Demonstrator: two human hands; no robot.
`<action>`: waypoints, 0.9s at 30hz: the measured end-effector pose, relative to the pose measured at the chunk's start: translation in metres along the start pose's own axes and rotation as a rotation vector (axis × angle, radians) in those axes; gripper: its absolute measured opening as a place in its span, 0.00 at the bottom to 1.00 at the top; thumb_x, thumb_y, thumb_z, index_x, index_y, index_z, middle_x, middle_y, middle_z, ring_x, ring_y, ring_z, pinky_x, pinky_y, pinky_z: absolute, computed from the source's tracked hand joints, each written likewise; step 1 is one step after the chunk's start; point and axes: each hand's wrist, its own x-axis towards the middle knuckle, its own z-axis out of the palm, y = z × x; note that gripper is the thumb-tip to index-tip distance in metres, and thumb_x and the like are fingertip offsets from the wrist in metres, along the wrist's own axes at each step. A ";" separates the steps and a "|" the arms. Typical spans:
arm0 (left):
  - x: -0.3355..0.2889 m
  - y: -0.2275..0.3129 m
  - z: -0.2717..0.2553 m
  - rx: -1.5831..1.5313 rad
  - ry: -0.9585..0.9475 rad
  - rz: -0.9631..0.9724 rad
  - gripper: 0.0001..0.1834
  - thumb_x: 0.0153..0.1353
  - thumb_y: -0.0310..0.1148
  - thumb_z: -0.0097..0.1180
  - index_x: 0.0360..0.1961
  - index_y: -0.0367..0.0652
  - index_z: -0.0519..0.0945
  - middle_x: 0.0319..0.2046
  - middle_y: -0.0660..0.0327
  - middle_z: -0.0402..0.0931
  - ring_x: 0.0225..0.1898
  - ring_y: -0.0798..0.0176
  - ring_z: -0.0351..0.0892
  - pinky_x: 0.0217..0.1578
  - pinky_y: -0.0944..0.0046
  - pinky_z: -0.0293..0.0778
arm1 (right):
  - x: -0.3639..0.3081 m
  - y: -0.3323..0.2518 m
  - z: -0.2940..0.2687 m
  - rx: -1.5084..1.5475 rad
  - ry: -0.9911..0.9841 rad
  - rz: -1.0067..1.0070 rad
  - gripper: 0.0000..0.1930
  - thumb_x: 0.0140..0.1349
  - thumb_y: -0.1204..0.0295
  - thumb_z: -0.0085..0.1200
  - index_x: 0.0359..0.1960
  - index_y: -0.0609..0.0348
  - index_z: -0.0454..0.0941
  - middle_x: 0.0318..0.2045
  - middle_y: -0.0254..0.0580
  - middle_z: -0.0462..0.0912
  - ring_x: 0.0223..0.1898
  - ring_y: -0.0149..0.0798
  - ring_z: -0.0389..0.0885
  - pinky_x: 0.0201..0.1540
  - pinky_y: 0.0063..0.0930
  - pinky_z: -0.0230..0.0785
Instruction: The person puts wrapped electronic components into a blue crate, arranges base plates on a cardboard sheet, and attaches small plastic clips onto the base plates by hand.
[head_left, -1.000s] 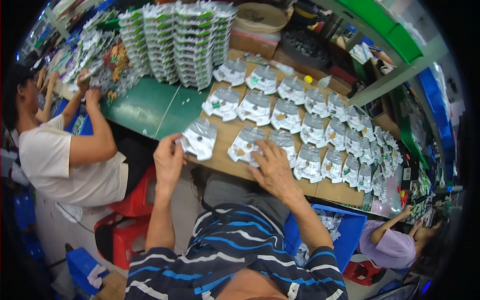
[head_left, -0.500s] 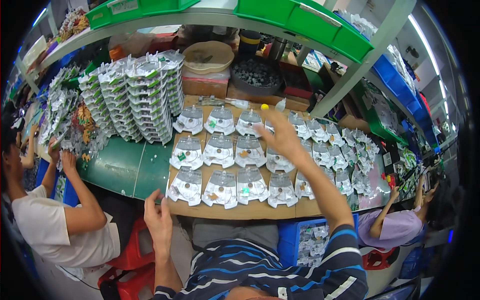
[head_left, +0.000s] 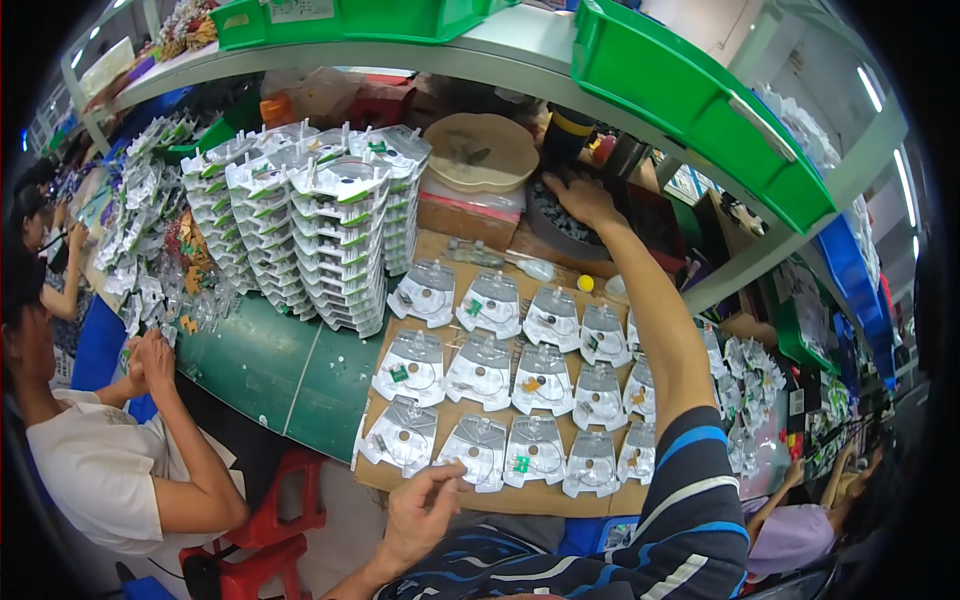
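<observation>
My right hand (head_left: 583,201) reaches into a round dark bowl (head_left: 548,232) of small dark parts at the back. Its fingers are apart over the parts; whether a fingertip touches one is too small to tell. My left hand (head_left: 420,512) hovers at the front edge of the cardboard (head_left: 372,474), fingers loosely bent and apart, fingertips beside a grey-white plastic housing (head_left: 480,440). Several such housings lie in rows on the cardboard, each with a round hole. Some carry a small green piece (head_left: 521,464) or an orange piece (head_left: 531,384).
Tall stacks of housings (head_left: 340,240) stand back left on the green table (head_left: 260,370). A cream bowl (head_left: 480,150) sits beside the dark bowl. Overhead runs a shelf with green bins (head_left: 690,100); its post (head_left: 745,270) stands right. A co-worker (head_left: 130,480) works at left.
My right hand has moved from above the housings back into the dark bowl. My left hand has moved right to the front-row housings. The whole view has shifted.
</observation>
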 end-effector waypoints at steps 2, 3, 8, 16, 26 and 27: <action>0.003 -0.001 0.000 0.007 -0.025 0.005 0.12 0.72 0.26 0.52 0.52 0.35 0.79 0.38 0.60 0.84 0.28 0.76 0.76 0.25 0.76 0.71 | -0.017 -0.020 -0.016 0.037 -0.053 -0.043 0.43 0.67 0.31 0.33 0.71 0.49 0.65 0.67 0.61 0.68 0.67 0.69 0.65 0.71 0.54 0.56; 0.004 0.000 0.000 0.010 -0.021 -0.012 0.12 0.72 0.26 0.52 0.53 0.34 0.79 0.38 0.60 0.84 0.28 0.76 0.76 0.26 0.76 0.71 | -0.029 -0.032 -0.024 -0.008 -0.114 -0.062 0.42 0.67 0.31 0.33 0.71 0.48 0.65 0.69 0.60 0.66 0.68 0.69 0.63 0.72 0.54 0.55; 0.008 -0.001 0.002 0.012 -0.035 0.022 0.12 0.71 0.25 0.52 0.52 0.34 0.79 0.37 0.60 0.85 0.28 0.75 0.78 0.27 0.75 0.73 | -0.070 -0.036 -0.016 -0.130 -0.129 -0.111 0.41 0.65 0.33 0.40 0.71 0.48 0.66 0.70 0.61 0.62 0.68 0.68 0.63 0.70 0.56 0.59; -0.009 -0.004 0.004 0.066 -0.069 0.061 0.11 0.69 0.26 0.54 0.49 0.33 0.80 0.35 0.56 0.86 0.34 0.69 0.85 0.33 0.70 0.81 | -0.051 -0.028 0.000 0.063 -0.051 -0.046 0.38 0.62 0.40 0.50 0.67 0.50 0.70 0.62 0.61 0.73 0.61 0.62 0.75 0.64 0.48 0.68; -0.014 -0.008 0.004 0.065 -0.036 0.000 0.11 0.71 0.25 0.52 0.52 0.34 0.79 0.38 0.58 0.84 0.29 0.75 0.77 0.26 0.75 0.73 | -0.027 -0.022 0.000 0.688 -0.155 -0.023 0.36 0.56 0.44 0.65 0.55 0.64 0.82 0.47 0.48 0.86 0.47 0.39 0.83 0.54 0.30 0.73; -0.012 -0.009 0.005 0.037 -0.031 0.001 0.12 0.71 0.25 0.52 0.53 0.34 0.78 0.38 0.58 0.84 0.28 0.76 0.77 0.24 0.76 0.71 | -0.026 -0.014 0.002 0.753 -0.097 -0.026 0.27 0.60 0.52 0.65 0.51 0.62 0.85 0.42 0.40 0.87 0.41 0.29 0.81 0.40 0.25 0.75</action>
